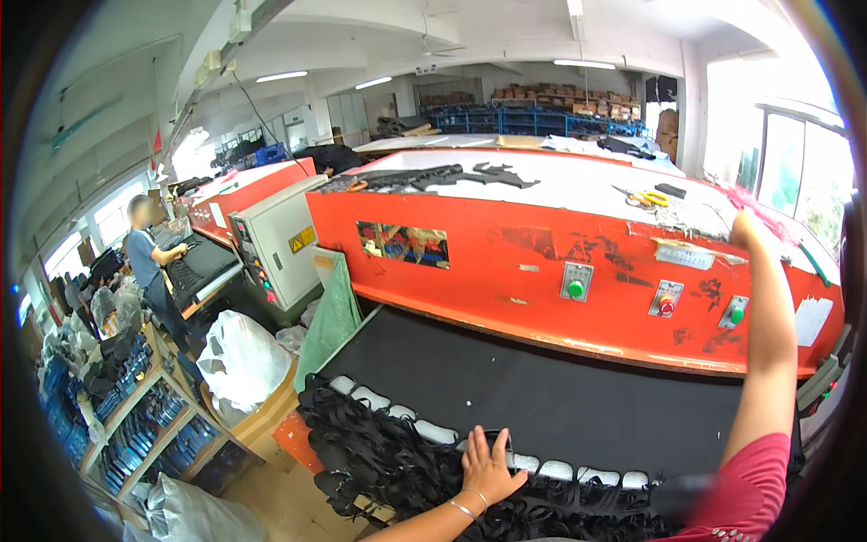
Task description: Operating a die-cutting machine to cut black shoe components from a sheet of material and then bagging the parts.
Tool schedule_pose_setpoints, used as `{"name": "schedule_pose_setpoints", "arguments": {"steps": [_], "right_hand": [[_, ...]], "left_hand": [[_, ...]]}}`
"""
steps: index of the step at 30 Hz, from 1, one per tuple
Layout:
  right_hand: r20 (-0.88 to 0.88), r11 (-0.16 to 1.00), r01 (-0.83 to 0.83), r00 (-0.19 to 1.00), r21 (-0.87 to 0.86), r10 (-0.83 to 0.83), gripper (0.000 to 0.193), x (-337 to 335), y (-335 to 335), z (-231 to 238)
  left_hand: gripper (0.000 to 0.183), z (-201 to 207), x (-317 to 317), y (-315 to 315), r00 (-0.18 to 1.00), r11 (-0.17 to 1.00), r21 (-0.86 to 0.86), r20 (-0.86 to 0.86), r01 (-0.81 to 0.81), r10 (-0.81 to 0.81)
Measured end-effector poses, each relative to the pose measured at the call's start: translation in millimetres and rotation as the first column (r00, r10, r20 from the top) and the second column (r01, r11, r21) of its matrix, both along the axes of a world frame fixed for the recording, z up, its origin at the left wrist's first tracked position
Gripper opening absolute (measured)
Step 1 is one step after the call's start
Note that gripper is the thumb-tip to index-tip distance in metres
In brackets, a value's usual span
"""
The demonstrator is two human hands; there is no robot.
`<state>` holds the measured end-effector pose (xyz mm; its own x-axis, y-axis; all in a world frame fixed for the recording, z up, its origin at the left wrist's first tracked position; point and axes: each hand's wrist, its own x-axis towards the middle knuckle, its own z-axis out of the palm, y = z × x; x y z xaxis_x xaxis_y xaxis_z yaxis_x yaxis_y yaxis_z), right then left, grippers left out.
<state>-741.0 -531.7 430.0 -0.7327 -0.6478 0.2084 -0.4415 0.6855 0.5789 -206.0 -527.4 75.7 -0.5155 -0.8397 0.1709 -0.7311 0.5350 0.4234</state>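
My left hand (488, 470) lies with its fingers spread on a row of black strappy pieces (388, 452) with white pads (555, 470) along their far edge. These pieces lie on the near side of a black conveyor belt (542, 379). At the far right, my right arm stretches up to the top of the red machine (506, 262). There my right hand (746, 228) is at a blurred pink thing (766, 215); its fingers are too unclear to tell whether they grip it. Yellow-handled scissors (648, 198) lie on the machine's top, left of that hand.
Green buttons (575, 288) and a red button (666, 305) sit on the machine's front. Cut black pieces (442, 176) lie on top. At left are a grey control cabinet (280, 248), a white plastic bag (242, 357), a loaded shelf (153, 425) and another person (149, 257) at a belt.
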Motion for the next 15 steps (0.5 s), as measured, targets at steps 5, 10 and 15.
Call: {"name": "schedule_pose_setpoints", "arguments": {"steps": [5, 10, 15], "right_hand": [[-0.057, 0.913, -0.075, 0.997, -0.401, 0.056, 0.042, 21.0, 79.5, -28.5], [-0.208, 0.578, -0.275, 0.961, -0.769, 0.18, 0.029, 21.4, 119.1, -62.2], [-0.212, -0.218, -0.039, 0.454, -0.975, 0.865, 0.035, 142.6, 159.0, -131.3]], "left_hand": [[0.107, 9.9, 9.1, -3.0, 0.974, 0.887, 0.425, -0.051, -0.18, 0.222], [0.101, 7.1, 28.0, -9.9, 0.955, 0.907, 0.411, -0.221, -0.094, 0.199], [0.058, 3.7, 70.2, -37.0, 0.088, 0.25, 0.396, -0.665, 0.884, 0.741]]}}
